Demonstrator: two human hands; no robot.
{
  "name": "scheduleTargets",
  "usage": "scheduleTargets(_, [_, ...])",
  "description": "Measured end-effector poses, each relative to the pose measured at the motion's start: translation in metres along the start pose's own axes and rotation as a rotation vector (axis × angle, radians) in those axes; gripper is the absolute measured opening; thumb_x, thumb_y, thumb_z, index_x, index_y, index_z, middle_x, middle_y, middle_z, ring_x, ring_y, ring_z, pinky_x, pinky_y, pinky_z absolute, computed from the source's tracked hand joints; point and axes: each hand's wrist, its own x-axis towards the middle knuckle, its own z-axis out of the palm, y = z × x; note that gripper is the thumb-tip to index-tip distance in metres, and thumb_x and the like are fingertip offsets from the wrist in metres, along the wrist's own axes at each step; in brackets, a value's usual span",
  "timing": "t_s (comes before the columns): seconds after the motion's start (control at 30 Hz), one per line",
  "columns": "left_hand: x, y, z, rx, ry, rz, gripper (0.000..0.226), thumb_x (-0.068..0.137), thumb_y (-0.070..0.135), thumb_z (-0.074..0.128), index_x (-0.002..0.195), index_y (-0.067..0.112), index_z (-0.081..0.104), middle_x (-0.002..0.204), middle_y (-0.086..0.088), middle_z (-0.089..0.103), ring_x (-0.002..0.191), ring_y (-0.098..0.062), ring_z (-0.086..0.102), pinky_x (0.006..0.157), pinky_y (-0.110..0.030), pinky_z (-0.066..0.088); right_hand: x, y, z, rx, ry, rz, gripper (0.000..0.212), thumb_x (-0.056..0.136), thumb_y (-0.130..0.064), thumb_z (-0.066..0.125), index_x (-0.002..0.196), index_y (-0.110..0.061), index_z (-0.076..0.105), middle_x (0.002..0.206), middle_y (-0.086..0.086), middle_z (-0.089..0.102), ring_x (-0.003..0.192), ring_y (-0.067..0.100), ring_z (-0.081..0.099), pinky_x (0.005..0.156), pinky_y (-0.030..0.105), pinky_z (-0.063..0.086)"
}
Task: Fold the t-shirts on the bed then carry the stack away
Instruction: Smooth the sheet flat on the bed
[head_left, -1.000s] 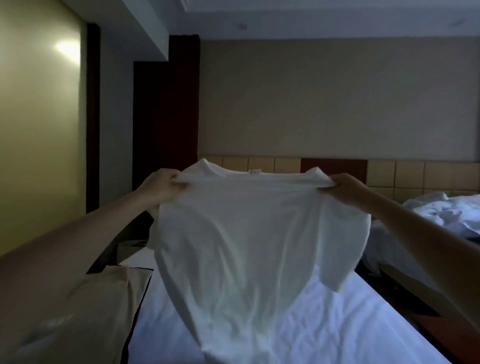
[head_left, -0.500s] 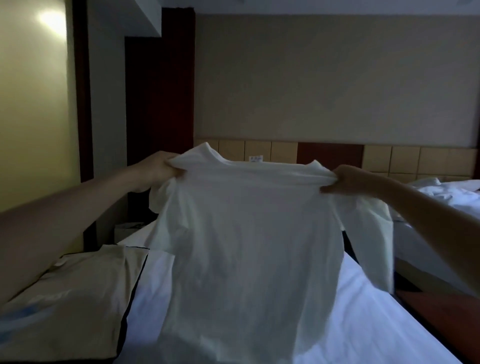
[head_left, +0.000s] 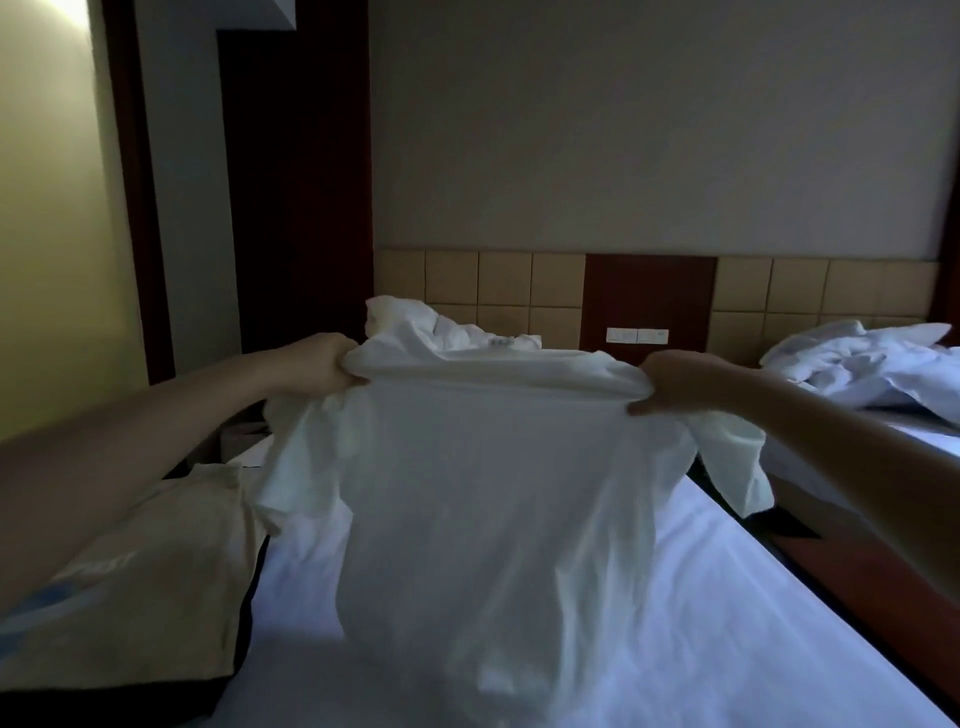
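A white t-shirt (head_left: 493, 493) hangs spread out in front of me over the white bed (head_left: 753, 623). My left hand (head_left: 319, 364) grips its left shoulder and my right hand (head_left: 675, 382) grips its right shoulder. The collar with a small label faces me at the top, both sleeves dangle at the sides, and the hem reaches down to the sheet. A beige folded t-shirt (head_left: 140, 571) lies on a dark one at the bed's left side, under my left forearm.
A crumpled white pile (head_left: 415, 325) lies at the head of the bed by the tiled headboard (head_left: 498, 283). A second bed (head_left: 872, 364) with rumpled white bedding stands to the right, across a narrow dark gap. Wall and dark wood panel on the left.
Both hands have lowered the white t-shirt toward the bed, and my view has tipped down. The hem now touches the sheet and the pile at the headboard has come into view.
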Motion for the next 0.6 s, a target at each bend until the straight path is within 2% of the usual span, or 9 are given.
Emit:
scheduleTargets(0.07, [-0.003, 0.004, 0.005, -0.205, -0.002, 0.037, 0.021, 0.087, 0.025, 0.066, 0.094, 0.006, 0.070, 0.097, -0.011, 0.069, 0.088, -0.021, 0.065, 0.069, -0.023, 0.048, 0.005, 0.007, 0.003, 0.326, 0.020, 0.004, 0.013, 0.087, -0.024, 0.065, 0.089, -0.011, 0.063, 0.088, 0.007, 0.064, 0.066, 0.013, 0.056, 0.049, 0.013, 0.040])
scheduleTargets(0.1, [-0.005, 0.006, 0.007, -0.265, 0.016, 0.033, 0.018, 0.088, 0.021, 0.064, 0.092, 0.004, 0.070, 0.097, -0.012, 0.069, 0.086, -0.021, 0.065, 0.068, -0.023, 0.049, 0.002, 0.009, 0.002, 0.494, -0.009, 0.009, 0.009, 0.088, -0.018, 0.063, 0.081, -0.014, 0.062, 0.078, 0.004, 0.064, 0.059, 0.010, 0.055, 0.044, 0.011, 0.040])
scheduleTargets(0.17, [-0.007, 0.008, 0.009, -0.305, 0.025, 0.029, 0.017, 0.089, 0.018, 0.063, 0.095, 0.004, 0.070, 0.096, -0.011, 0.069, 0.087, -0.021, 0.066, 0.071, -0.025, 0.051, -0.005, 0.014, 0.001, 0.788, -0.078, 0.004, 0.008, 0.090, -0.014, 0.060, 0.083, -0.016, 0.064, 0.069, -0.004, 0.066, 0.056, 0.006, 0.061, 0.047, 0.012, 0.045])
scheduleTargets(0.23, [-0.009, 0.007, 0.009, -0.295, -0.014, 0.047, 0.020, 0.087, 0.026, 0.066, 0.097, 0.009, 0.070, 0.093, -0.005, 0.071, 0.089, -0.019, 0.068, 0.070, -0.021, 0.051, -0.010, 0.018, 0.002, 0.939, -0.128, -0.033, 0.007, 0.091, -0.016, 0.059, 0.094, -0.015, 0.065, 0.079, -0.004, 0.068, 0.069, 0.006, 0.065, 0.054, 0.015, 0.049])
scheduleTargets(0.33, [-0.016, 0.005, 0.007, -0.156, -0.135, 0.050, 0.050, 0.066, 0.058, 0.073, 0.094, 0.017, 0.070, 0.088, 0.001, 0.072, 0.082, -0.015, 0.069, 0.068, -0.023, 0.054, -0.016, 0.016, 0.008, 0.673, -0.139, -0.089, 0.019, 0.084, -0.022, 0.068, 0.099, -0.024, 0.057, 0.085, -0.012, 0.061, 0.075, 0.000, 0.058, 0.055, 0.005, 0.043])
scheduleTargets(0.4, [-0.014, 0.003, 0.013, 0.136, -0.179, 0.021, 0.058, 0.055, 0.068, 0.075, 0.088, 0.022, 0.066, 0.086, 0.003, 0.068, 0.080, -0.014, 0.065, 0.075, -0.032, 0.054, -0.013, 0.012, 0.017, 0.399, -0.164, -0.124, 0.038, 0.077, -0.023, 0.076, 0.103, -0.029, 0.049, 0.089, -0.015, 0.055, 0.080, 0.003, 0.054, 0.063, 0.008, 0.039])
scheduleTargets(0.43, [-0.011, 0.004, 0.020, 0.273, -0.179, 0.022, 0.046, 0.060, 0.064, 0.076, 0.083, 0.025, 0.063, 0.084, 0.005, 0.066, 0.079, -0.012, 0.063, 0.076, -0.033, 0.052, -0.010, 0.010, 0.023, 0.322, -0.175, -0.117, 0.041, 0.075, -0.024, 0.077, 0.104, -0.029, 0.049, 0.090, -0.013, 0.055, 0.084, 0.007, 0.054, 0.068, 0.013, 0.039])
scheduleTargets(0.5, [-0.003, 0.004, 0.030, 0.373, -0.112, 0.038, 0.028, 0.075, 0.052, 0.071, 0.078, 0.026, 0.061, 0.081, 0.004, 0.064, 0.078, -0.013, 0.060, 0.075, -0.033, 0.048, 0.000, 0.009, 0.034, 0.239, -0.112, -0.078, 0.026, 0.076, -0.027, 0.076, 0.095, -0.023, 0.057, 0.083, -0.008, 0.057, 0.084, 0.014, 0.057, 0.071, 0.021, 0.040])
scheduleTargets(0.6, [0.005, 0.000, 0.036, 0.140, -0.004, 0.036, 0.025, 0.085, 0.036, 0.065, 0.084, 0.011, 0.068, 0.083, -0.002, 0.066, 0.081, -0.019, 0.062, 0.073, -0.031, 0.046, 0.009, 0.013, 0.042, 0.409, 0.015, -0.055, 0.014, 0.083, -0.018, 0.069, 0.075, -0.017, 0.058, 0.068, -0.004, 0.057, 0.076, 0.018, 0.059, 0.058, 0.020, 0.041])
